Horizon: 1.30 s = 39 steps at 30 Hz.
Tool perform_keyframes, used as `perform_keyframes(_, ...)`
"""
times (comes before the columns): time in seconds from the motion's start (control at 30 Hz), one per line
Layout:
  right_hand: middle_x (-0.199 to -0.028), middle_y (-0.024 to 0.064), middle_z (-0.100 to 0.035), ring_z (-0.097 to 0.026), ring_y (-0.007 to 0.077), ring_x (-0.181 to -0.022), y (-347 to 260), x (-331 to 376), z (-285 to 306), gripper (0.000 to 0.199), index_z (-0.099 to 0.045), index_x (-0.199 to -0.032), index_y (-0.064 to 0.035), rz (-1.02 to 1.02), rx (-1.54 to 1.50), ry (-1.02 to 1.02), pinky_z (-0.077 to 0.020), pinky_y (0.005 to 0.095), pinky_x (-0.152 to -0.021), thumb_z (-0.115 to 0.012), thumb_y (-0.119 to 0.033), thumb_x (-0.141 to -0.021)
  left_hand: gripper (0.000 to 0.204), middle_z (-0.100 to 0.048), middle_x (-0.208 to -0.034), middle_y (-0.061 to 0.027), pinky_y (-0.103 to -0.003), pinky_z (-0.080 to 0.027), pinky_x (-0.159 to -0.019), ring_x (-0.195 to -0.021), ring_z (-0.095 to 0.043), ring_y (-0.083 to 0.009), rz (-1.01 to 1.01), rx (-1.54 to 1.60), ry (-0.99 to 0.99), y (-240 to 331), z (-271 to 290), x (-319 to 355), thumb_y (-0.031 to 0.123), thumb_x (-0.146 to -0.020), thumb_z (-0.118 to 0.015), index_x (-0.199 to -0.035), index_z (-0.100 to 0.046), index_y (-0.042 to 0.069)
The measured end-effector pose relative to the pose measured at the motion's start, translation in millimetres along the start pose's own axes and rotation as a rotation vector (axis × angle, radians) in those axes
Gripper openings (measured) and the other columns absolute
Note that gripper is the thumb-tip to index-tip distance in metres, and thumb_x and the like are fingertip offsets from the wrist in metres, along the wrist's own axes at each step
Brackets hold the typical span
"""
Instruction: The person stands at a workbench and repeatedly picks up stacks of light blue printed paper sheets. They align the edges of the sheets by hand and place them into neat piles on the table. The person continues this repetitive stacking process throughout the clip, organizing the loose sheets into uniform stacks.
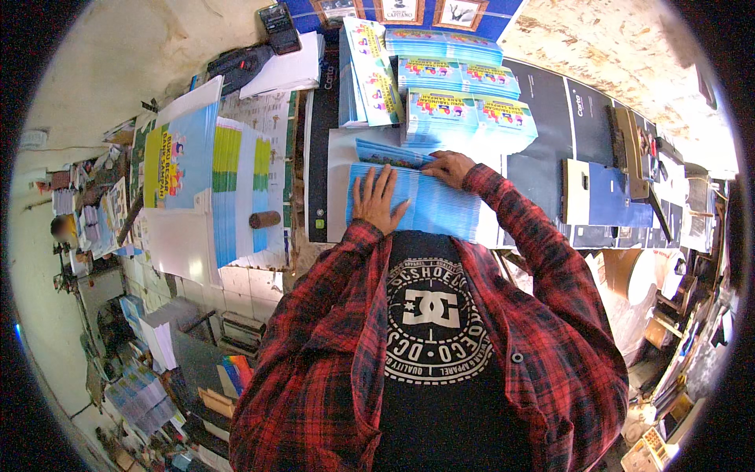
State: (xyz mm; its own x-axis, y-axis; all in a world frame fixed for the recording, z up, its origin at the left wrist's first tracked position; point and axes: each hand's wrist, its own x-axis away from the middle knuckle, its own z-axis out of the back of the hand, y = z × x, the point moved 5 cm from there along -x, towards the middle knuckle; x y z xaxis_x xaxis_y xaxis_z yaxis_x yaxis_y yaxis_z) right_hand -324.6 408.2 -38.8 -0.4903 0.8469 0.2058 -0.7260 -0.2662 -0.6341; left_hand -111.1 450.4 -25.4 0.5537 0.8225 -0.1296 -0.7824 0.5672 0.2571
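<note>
So that slipping is apparently prevented, blue booklets (429, 206) are pressed at the near edge of the surface (543, 177).
Left hand (376, 202): fingers spread flat; right hand (450, 168): fingers bunched, clamping not determinable.

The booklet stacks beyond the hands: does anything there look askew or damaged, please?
One thing: the leftmost pile has its top covers turned sideways and lying slanted, while the other booklet stacks, to its right, sit in fairly even rows. I see no clear damage there.
</note>
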Motion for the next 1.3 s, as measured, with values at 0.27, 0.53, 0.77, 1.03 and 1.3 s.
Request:
perform_keyframes(0.27,-0.124,0.0235,-0.055,-0.054,0.0399,-0.113,1.5,-3.0,1.1,0.039,-0.069,-0.109,-0.0156,0.035,-0.017,0.005,-0.0431,0.0451,-0.097,-0.049,-0.045,-0.093,0.074,-0.024,-0.153,-0.0065,-0.055,-0.008,-0.112,-0.140,-0.019,-0.0331,0.013,-0.011,-0.052,-1.1,-1.7,-0.1,0.056,-0.089,-0.045,-0.145,-0.031,0.009)
perform_keyframes(0.53,-0.121,0.0220,-0.057,-0.058,0.0398,-0.106,4.8,-3.0,1.0,0.037,-0.069,-0.109,-0.0161,0.046,-0.012,0.052,-0.0462,0.0450,-0.093,-0.048,-0.043,-0.094,0.076,-0.016,-0.156,-0.0059,-0.055,-0.005,-0.113,-0.142,-0.013,-0.0322,0.022,-0.036,-0.110,-1.6,-3.5,-1.2,0.059,-0.090,-0.041,-0.147,-0.026,0.011)
perform_keyframes(0.77,-0.099,0.0174,-0.061,-0.061,0.0388,-0.090,17.4,-8.4,-5.7,0.032,-0.061,-0.121,-0.0182,0.099,0.035,0.086,-0.0502,0.0467,-0.080,-0.050,-0.030,-0.093,0.077,-0.016,-0.156,-0.0067,-0.055,-0.004,-0.113,-0.143,-0.012,-0.0321,0.025,-0.024,-0.122,0.6,-2.3,-3.9,0.058,-0.089,-0.041,-0.148,-0.025,0.011)
perform_keyframes(1.03,-0.114,0.0198,-0.054,-0.060,0.0388,-0.094,9.9,-6.8,3.3,0.035,-0.059,-0.125,-0.0214,0.095,0.083,0.032,-0.0503,0.0470,-0.080,-0.055,-0.025,-0.091,0.074,-0.024,-0.153,-0.0078,-0.054,-0.008,-0.112,-0.141,-0.019,-0.0326,0.015,-0.039,-0.082,-0.1,-2.0,-2.9,0.058,-0.089,-0.042,-0.145,-0.030,0.010)
perform_keyframes(1.3,-0.111,0.0196,-0.052,-0.059,0.0400,-0.097,5.4,-1.3,0.0,0.039,-0.058,-0.126,-0.0269,0.033,0.071,-0.029,-0.0489,0.0468,-0.084,-0.048,-0.046,-0.093,0.076,-0.021,-0.154,-0.0079,-0.055,-0.006,-0.113,-0.142,-0.015,-0.0326,0.017,-0.038,-0.083,0.0,-1.1,-3.2,0.058,-0.089,-0.042,-0.146,-0.028,0.010)
